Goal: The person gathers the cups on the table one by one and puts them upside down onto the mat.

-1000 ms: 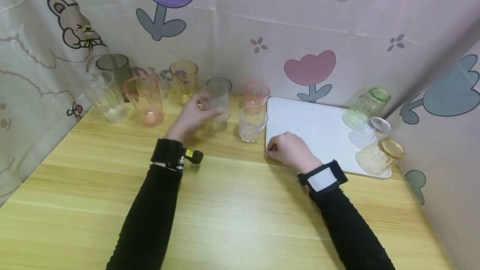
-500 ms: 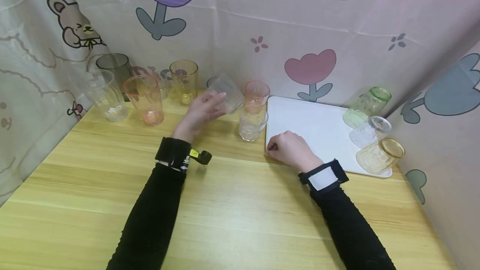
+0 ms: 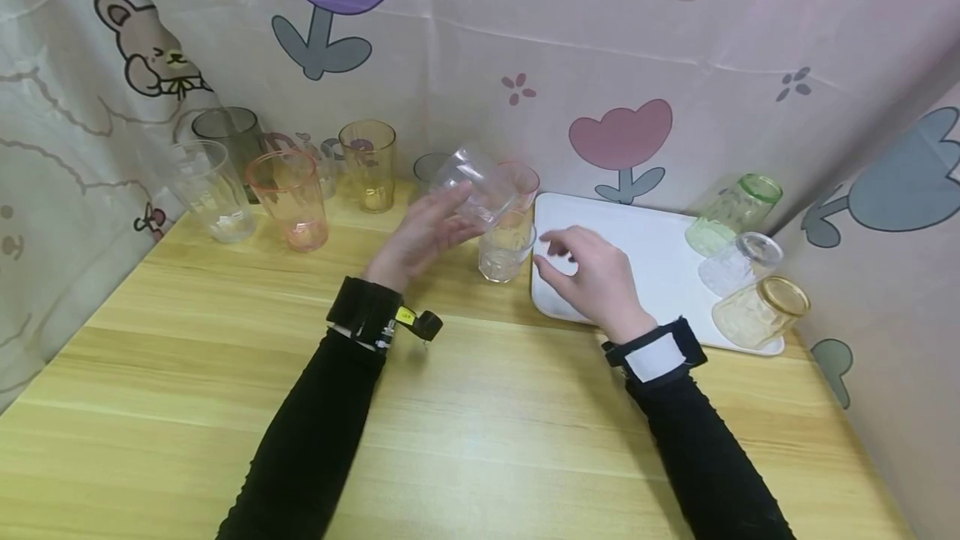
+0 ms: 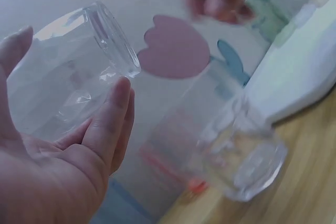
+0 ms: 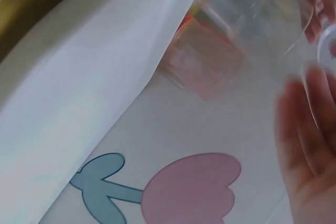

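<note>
Since 1 second ago the left hand (image 3: pixel 423 236) has lifted the clear glass (image 3: pixel 472 184) off the table (image 3: pixel 465 407) and carried it right, tipping it so its base points up and away; the right hand (image 3: pixel 592 273), which lay curled at the near left corner of the white tray (image 3: pixel 637 248), has risen and reached left toward the glass.

Now the left hand grasps the clear glass, thumb on one side and fingers (image 4: pixel 107 124) on the other, as the left wrist view shows plainly. The glass hangs tilted in the air above the table, just left of the tray, in front of the pink short glass (image 3: pixel 519 177) and above the clear short glass (image 3: pixel 505 250) that stands upright on the wood. The right hand is released, fingers loosely spread and holding nothing, hovering over the tray's left edge, near the lifted glass but apart from it.

At the far left of the table stand 4 taller tumblers: a clear tumbler (image 3: pixel 206 190), a grey tumbler (image 3: pixel 228 136), a pink tumbler (image 3: pixel 288 198) and an amber tumbler (image 3: pixel 367 163). On the right end of the tray lie 3 glasses on their sides: a green glass (image 3: pixel 731 211) farthest, a clear tipped glass (image 3: pixel 738 263) in the middle, an amber tipped glass (image 3: pixel 757 311) nearest. A printed curtain (image 3: pixel 600 48) with tulips hangs behind.
</note>
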`<action>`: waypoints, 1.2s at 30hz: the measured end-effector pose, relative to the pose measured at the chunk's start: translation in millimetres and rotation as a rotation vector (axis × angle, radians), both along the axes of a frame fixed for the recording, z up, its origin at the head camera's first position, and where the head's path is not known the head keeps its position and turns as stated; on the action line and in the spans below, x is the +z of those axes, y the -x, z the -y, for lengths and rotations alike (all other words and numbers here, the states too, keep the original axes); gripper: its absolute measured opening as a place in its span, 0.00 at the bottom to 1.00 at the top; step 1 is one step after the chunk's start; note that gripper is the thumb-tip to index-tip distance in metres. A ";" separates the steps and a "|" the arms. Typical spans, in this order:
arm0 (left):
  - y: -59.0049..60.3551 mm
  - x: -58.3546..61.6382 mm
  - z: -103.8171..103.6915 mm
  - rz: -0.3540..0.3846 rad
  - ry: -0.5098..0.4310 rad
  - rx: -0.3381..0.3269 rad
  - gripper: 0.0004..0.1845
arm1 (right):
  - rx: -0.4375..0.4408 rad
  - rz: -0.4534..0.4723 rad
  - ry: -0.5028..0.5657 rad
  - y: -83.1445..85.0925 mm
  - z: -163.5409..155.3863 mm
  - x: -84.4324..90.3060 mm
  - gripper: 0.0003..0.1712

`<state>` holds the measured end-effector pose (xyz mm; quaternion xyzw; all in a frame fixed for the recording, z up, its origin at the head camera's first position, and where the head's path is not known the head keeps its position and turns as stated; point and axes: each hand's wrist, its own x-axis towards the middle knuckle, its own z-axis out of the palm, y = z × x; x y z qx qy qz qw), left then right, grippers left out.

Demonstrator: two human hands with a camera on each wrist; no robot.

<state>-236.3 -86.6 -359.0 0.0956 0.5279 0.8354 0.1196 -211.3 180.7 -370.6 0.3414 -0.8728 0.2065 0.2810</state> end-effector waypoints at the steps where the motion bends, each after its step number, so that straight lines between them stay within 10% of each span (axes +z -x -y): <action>1: -0.8 0.6 -2.7 -0.007 -0.003 -0.012 0.54 | 0.009 -0.042 0.041 -0.3 1.4 -0.1 0.20; 8: -7.9 4.5 -22.8 -0.051 -0.005 -0.103 0.63 | 0.060 -0.178 0.239 -3.4 13.4 -3.6 0.44; 12: -13.0 4.5 -33.0 -0.028 -0.002 -0.124 0.44 | 0.089 -0.217 0.276 -4.7 17.2 -5.4 0.48; 16: -16.2 4.1 -41.9 0.004 -0.016 -0.131 0.30 | 0.113 -0.253 0.287 -5.5 19.6 -6.1 0.49; 36: -20.2 3.6 -50.5 0.033 -0.046 -0.153 0.30 | 0.112 -0.248 0.286 -6.1 21.9 -5.5 0.43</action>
